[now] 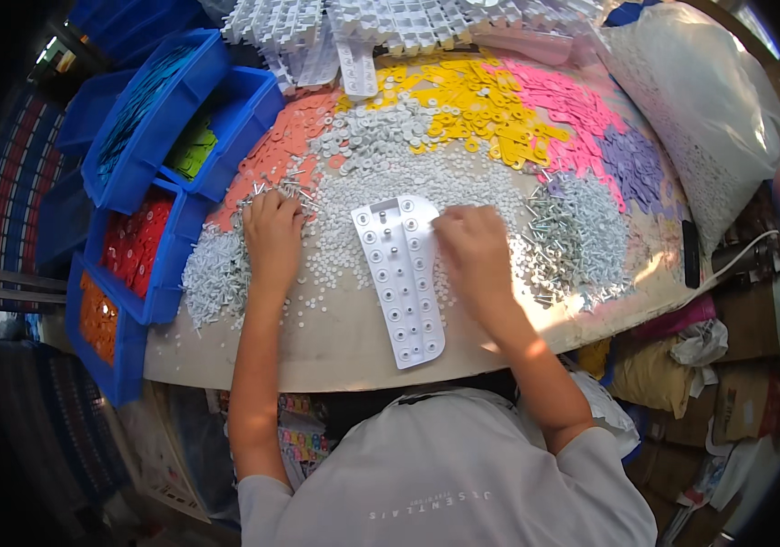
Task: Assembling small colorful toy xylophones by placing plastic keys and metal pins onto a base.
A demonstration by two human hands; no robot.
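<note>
Grey shirt [454,474] nearest, our white tray [399,284] points lengthwise away between left hand [273,228] and closer right hand [474,246], both curled, any pinch unclear.

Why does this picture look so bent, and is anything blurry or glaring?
In the head view, the near edge of the table bows and the corners go black, fisheye-style; also in the head view, bright light patches the table near the right forearm, and the right hand looks slightly smeared.
</note>
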